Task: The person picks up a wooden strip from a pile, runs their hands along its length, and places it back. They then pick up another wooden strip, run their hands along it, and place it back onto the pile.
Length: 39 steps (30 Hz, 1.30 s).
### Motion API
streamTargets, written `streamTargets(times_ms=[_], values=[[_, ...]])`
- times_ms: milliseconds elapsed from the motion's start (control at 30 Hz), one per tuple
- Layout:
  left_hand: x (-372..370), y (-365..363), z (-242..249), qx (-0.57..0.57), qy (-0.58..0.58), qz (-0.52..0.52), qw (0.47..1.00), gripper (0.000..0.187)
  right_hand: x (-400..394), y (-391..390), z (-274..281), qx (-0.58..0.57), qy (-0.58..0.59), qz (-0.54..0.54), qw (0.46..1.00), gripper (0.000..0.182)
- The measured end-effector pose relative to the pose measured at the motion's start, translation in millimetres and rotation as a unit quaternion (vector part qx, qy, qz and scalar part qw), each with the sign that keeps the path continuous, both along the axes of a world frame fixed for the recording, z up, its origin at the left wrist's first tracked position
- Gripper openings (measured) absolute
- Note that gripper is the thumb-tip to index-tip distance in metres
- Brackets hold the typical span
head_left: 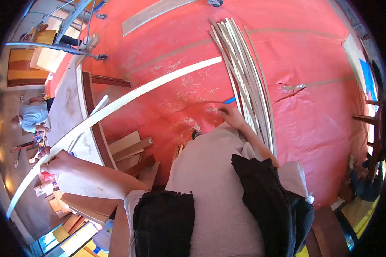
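A long, narrow pale strip (128, 94), probably wood, runs diagonally from the lower left to the pile of strips. My left hand (58, 162) is closed around it near its lower-left end. My right hand (232, 117) is low in front of me with its fingers curled, just left of the pile. Thin pale curls lie by its fingertips, and I cannot make out whether they are pinched. Close above that hand is a small blue object (230, 100). The pile of long thin strips (248, 81) lies on the red floor covering (306, 124).
A work table (68, 100) stands at left, with a person (34, 115) beside it. Another person (47, 36) is near a wheeled metal scaffold (73, 19). Board offcuts (131, 147) lie below the table. Curly shavings (186, 85) litter the floor. A wooden chair (375, 128) stands at right.
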<state>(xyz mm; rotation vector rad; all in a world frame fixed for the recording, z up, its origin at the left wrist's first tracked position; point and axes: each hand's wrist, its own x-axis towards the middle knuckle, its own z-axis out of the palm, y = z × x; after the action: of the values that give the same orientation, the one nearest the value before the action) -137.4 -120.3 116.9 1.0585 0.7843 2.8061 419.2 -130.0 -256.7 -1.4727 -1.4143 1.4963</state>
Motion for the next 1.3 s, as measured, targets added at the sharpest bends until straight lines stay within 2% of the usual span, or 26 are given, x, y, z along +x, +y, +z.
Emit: streamTargets(times_ms=[100,133,167,200,267,433,533,567,633,733,833,900,933,1033,1133,1233,1300], values=[[-31,-18,2,0.055,0.024,-0.054,0.997,0.025,-10,0,-5,0.044,0.007,-0.085,0.995,0.021],[-48,-26,1,0.066,0.010,-0.071,0.995,0.024,-14,6,4,0.106,-0.024,-0.120,0.987,0.021],[-62,-36,0,0.086,0.017,-0.140,0.986,0.023,-16,14,12,0.167,-0.056,-0.155,0.972,0.020],[-73,-43,-1,0.097,0.019,-0.151,0.984,0.022,-19,22,27,0.224,-0.087,-0.190,0.952,0.020],[-88,-51,-2,0.103,0.032,-0.162,0.981,0.019,-17,50,56,0.394,-0.136,-0.219,0.882,0.018],[-113,-74,-3,0.106,0.005,-0.186,0.977,0.022,-8,107,113,0.501,-0.162,-0.135,0.840,0.019],[-125,-82,-6,0.109,-0.032,-0.165,0.980,0.024,-6,120,113,0.485,-0.154,0.003,0.861,0.023],[-128,-86,-8,0.109,-0.050,-0.150,0.981,0.024,-9,119,110,0.444,-0.103,0.001,0.890,0.021],[-163,-99,-19,0.094,-0.048,-0.208,0.972,0.027,-18,122,106,0.354,0.000,-0.002,0.935,0.016],[-164,-106,-26,0.097,-0.053,-0.207,0.972,0.027,-21,128,100,0.308,0.077,0.046,0.947,0.011],[-162,-115,-32,0.075,-0.085,-0.194,0.975,0.029,-17,131,99,0.338,0.029,0.093,0.936,0.006],[-165,-123,-38,0.047,-0.126,-0.183,0.974,0.030,-22,124,116,0.425,-0.038,0.059,0.902,0.005],[-171,-125,-39,0.018,-0.130,-0.145,0.981,0.030,-24,119,123,0.466,-0.071,0.043,0.881,0.005],[-174,-136,-41,-0.004,-0.162,-0.097,0.982,0.028,-26,115,132,0.484,-0.124,0.040,0.866,0.008],[-168,-144,-45,-0.003,-0.157,-0.101,0.983,0.027,-30,116,137,0.493,-0.121,0.009,0.861,0.008],[-169,-144,-48,-0.029,-0.117,-0.042,0.992,0.028,-30,131,122,0.321,0.043,-0.037,0.946,0.008],[-161,-149,-48,-0.022,-0.130,-0.026,0.991,0.028,-29,133,112,0.303,0.052,-0.037,0.951,0.007]])
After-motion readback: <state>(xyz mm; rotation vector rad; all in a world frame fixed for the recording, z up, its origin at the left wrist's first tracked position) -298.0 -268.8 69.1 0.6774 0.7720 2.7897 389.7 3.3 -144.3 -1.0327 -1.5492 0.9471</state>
